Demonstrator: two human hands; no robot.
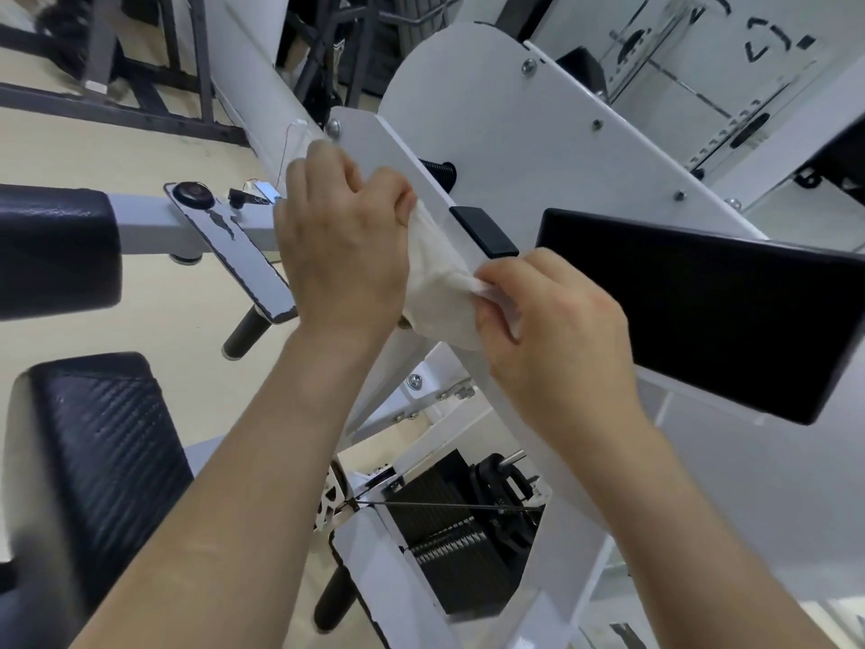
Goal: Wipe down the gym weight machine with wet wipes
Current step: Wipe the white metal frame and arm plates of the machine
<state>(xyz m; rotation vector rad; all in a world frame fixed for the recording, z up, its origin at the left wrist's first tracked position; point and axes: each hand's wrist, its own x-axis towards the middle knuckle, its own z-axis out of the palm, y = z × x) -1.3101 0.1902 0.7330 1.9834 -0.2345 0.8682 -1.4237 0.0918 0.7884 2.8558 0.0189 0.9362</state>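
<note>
A white wet wipe (437,278) is stretched between both my hands, right in front of the white arm (505,133) of the weight machine. My left hand (341,236) pinches the wipe's upper end between thumb and fingers, close to the arm's edge. Lower and to the right, my right hand (547,320) grips the wipe's other end with curled fingers. The wipe hangs bunched in the middle, and whether it touches the frame I cannot tell. A black plastic cap (484,230) sits on the arm just above the wipe.
A black arm pad (702,311) juts out at right. Black seat cushions (103,466) and another pad (51,245) lie at left. The weight stack (449,531) and a cable sit below. A footplate (234,255) is left of my hands. Dark machine frames stand at the back.
</note>
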